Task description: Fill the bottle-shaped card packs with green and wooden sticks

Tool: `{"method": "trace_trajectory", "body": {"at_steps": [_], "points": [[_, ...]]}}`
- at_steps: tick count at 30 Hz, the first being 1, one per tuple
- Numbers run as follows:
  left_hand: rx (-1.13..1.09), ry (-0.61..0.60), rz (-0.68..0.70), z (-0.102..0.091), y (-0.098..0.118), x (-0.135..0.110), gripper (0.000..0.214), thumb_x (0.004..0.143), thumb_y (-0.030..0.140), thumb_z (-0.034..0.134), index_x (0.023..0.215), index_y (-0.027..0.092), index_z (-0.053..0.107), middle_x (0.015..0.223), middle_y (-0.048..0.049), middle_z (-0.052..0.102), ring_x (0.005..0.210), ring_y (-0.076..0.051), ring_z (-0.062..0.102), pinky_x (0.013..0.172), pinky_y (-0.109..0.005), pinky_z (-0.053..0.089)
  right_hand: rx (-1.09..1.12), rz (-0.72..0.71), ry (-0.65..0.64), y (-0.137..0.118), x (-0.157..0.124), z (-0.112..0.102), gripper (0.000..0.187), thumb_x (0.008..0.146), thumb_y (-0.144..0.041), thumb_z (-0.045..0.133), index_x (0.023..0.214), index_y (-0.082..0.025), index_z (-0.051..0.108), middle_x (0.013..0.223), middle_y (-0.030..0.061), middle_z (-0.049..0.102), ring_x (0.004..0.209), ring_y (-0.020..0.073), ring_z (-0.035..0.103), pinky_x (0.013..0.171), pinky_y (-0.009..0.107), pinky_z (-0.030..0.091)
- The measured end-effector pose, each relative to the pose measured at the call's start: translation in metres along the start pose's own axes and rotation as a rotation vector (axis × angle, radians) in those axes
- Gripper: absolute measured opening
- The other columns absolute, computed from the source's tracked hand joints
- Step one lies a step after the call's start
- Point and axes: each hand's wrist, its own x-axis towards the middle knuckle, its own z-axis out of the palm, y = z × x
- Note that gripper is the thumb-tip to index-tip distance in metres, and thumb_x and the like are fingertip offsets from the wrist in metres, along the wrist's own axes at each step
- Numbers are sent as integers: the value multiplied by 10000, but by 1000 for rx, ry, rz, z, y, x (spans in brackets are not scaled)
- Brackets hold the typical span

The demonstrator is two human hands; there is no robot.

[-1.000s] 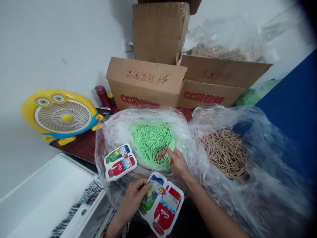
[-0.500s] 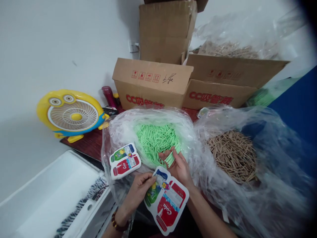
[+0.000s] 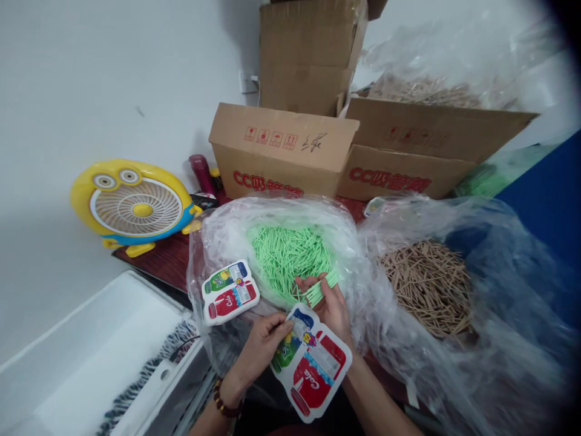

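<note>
My left hand pinches the upper left edge of a flat bottle-shaped packet printed with a green drink and a red cola. In my right hand, just behind that packet, the fingers close round a small bunch of light green sticks. This hand is at the near edge of a heap of the same green sticks, which lies in a clear plastic bag. A stack of matching packets rests on the bag's left side.
Brown sticks fill another plastic bag on the right. Cardboard boxes stand behind the bags. At left are a yellow cartoon-shaped fan on the dark red table and a white bin below it.
Both hands have shifted slightly to the right in view, with the packet and the green sticks still held. The camera view has also moved a little.
</note>
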Motion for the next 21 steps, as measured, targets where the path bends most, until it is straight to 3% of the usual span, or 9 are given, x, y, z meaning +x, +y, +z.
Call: {"method": "trace_trajectory", "body": {"at_steps": [6, 11, 17, 21], "points": [[-22, 69, 18, 0, -2, 1, 335, 858, 411, 557, 649, 154, 508, 606, 43, 377, 576, -94, 314, 519, -211, 272, -141, -24, 27, -11, -11, 1, 291, 762, -471, 630, 908, -223, 670, 962, 43, 713, 1019, 248, 630, 831, 325, 492], [-69, 105, 14, 0, -1, 2, 297, 850, 397, 571, 679, 155, 550, 605, 42, 414, 570, -94, 336, 518, -204, 285, 28, 94, -4, -16, -18, 7, 250, 757, -442, 609, 926, -258, 619, 938, 12, 731, 957, 257, 664, 760, 337, 526], [-69, 145, 50, -1, 6, 7, 314, 837, 398, 587, 639, 160, 535, 584, 47, 399, 559, -94, 330, 512, -205, 277, 271, 123, -64, -11, -13, 9, 210, 763, -358, 660, 934, -278, 566, 1043, 22, 716, 1120, 259, 607, 890, 384, 500], [-60, 156, 73, -2, 5, 7, 326, 838, 393, 590, 621, 158, 526, 574, 51, 390, 556, -91, 327, 515, -205, 277, 262, 139, -62, -6, -12, 9, 201, 766, -368, 665, 928, -281, 582, 1048, 21, 717, 1096, 252, 619, 889, 381, 502]]}}
